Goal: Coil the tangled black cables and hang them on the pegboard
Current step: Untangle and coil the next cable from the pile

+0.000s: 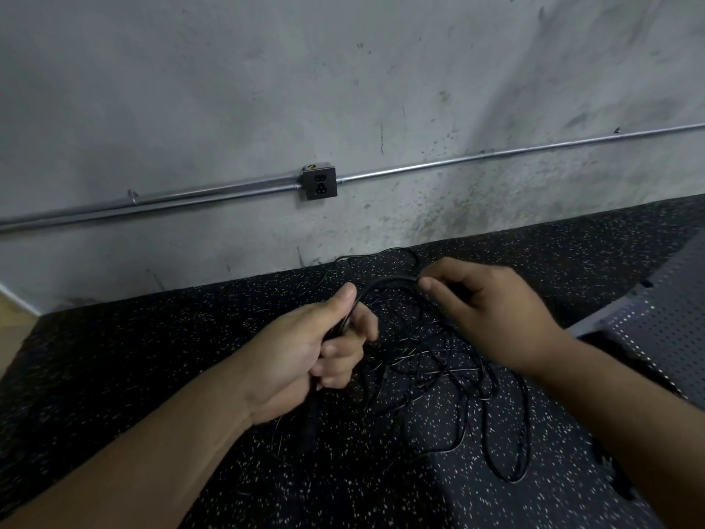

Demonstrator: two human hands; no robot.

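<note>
A tangle of thin black cables [454, 360] lies on the black speckled floor mat [152, 357] below my hands. My left hand [316, 345] grips a bundle of cable in its curled fingers, thumb on top. From there a thicker black cable [385, 285] arches over to my right hand [492, 311], which pinches it between thumb and fingertips. Loose loops trail toward the lower right. A perforated dark panel [660, 322], perhaps the pegboard, lies at the right edge.
A grey concrete wall [343, 89] rises just behind the mat. On it a metal conduit [496, 156] runs to a dark socket box [319, 182]. A small hook [132, 194] sits on the conduit at the left.
</note>
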